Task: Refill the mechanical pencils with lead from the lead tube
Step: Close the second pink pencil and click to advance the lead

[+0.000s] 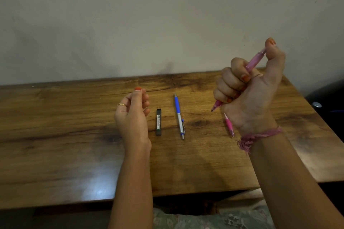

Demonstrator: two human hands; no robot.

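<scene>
Both hands, left (133,115) and right (249,91), have orange-painted nails; a gold ring (121,105) circles a left finger, and a frayed pink thread band (260,135) wraps the right wrist.

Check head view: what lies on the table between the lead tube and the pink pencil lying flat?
Only the blue pencil, between lead tube and flat pink pencil.
</scene>
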